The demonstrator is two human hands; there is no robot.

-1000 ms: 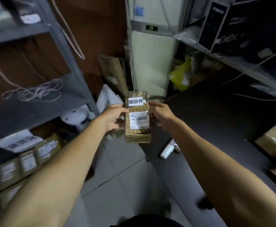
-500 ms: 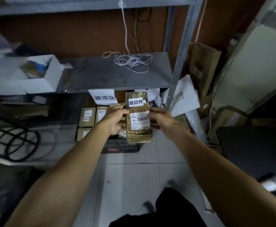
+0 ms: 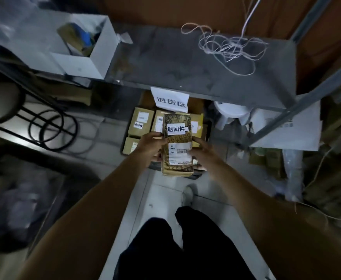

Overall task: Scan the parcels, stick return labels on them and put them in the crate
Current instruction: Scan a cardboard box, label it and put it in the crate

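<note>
Parcel (image 3: 177, 145), gold-patterned, is held upright by both long edges: left hand (image 3: 150, 148) fingers (image 3: 155, 136) curled round the left edge, right hand (image 3: 201, 152) fingers pressed on the right edge. Return label (image 3: 176, 128) and barcode label (image 3: 179, 152) are borne on its face. It is held above the crate (image 3: 207, 130), in which labelled brown parcels (image 3: 141, 123) are stored, on the floor under a grey shelf (image 3: 185, 63) carrying a paper sign (image 3: 170, 98).

A long tan parcel (image 3: 177, 146) with dark printed lettering is held lengthwise over the crate (image 3: 207, 130). A white return label (image 3: 176, 128) sits near its far end, a barcoded shipping label (image 3: 179, 153) below it. The dark crate on the floor holds several brown boxes (image 3: 141, 121), one visibly labelled alike.
</note>
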